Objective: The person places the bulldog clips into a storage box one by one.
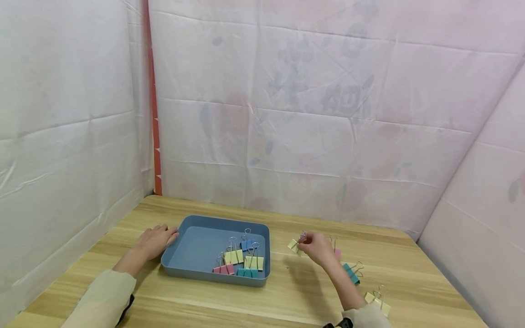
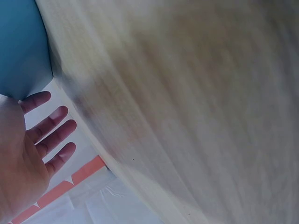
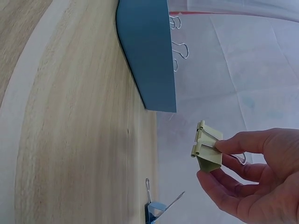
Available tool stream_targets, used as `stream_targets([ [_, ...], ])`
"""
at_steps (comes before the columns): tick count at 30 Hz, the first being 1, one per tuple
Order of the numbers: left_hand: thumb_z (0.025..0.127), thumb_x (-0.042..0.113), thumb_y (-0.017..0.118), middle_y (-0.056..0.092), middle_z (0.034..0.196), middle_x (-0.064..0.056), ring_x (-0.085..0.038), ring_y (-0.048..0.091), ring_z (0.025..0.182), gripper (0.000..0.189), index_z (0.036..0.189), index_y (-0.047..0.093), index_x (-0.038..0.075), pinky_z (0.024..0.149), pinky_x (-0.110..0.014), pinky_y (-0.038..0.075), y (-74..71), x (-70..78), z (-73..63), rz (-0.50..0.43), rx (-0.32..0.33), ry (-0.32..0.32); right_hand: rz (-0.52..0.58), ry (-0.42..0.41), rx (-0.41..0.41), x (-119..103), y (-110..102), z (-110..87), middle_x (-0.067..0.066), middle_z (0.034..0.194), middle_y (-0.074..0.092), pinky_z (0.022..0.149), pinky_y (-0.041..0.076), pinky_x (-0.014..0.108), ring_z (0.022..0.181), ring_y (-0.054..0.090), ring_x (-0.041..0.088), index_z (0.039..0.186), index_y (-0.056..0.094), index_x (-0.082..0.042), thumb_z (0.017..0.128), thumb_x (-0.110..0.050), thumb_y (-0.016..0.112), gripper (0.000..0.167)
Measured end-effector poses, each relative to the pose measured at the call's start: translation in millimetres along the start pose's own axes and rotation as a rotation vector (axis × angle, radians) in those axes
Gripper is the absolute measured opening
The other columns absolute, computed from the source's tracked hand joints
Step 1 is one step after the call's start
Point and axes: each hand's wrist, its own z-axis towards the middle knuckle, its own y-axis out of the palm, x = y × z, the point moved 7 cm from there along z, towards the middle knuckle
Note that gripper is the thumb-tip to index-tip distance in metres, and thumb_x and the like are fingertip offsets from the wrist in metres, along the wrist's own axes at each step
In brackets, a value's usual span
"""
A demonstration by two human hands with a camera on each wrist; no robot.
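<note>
Your right hand [image 1: 316,248] pinches a yellow clip [image 3: 209,140], probably light and stiff, best held mid-body; your left hand [image 1: 155,241], loosely spread, touches the tray [image 1: 197,246] at nine o'clock

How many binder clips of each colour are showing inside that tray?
Yellow clips: 2
Pink clip: 1
Blue clip: 1
Teal clip: 1
Total visible in the tray: 5

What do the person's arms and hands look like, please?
The left hand and right hand are bare, without gloves. Two pale beige-green cloth sleeves end short of them, each with a black strap-like piece partly visible beside it.
</note>
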Motion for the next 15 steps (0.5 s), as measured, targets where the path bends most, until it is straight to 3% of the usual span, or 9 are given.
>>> stream_targets([
  [15, 0.096, 0.023, 0.046, 0.055, 0.108, -0.024, -0.044, 0.048, 0.104, 0.034, 0.116, 0.058, -0.002, 0.081, -0.058, 0.037, 0.8, 0.1, -0.7, -0.002, -0.019, -0.016, 0.044, -0.027, -0.024, -9.3, 5.5, -1.7, -0.001, 0.069, 0.055, 0.063, 0.04, 0.032, 0.065, 0.05, 0.013, 0.073, 0.057, -0.007, 0.079, -0.004, 0.067, 0.012],
])
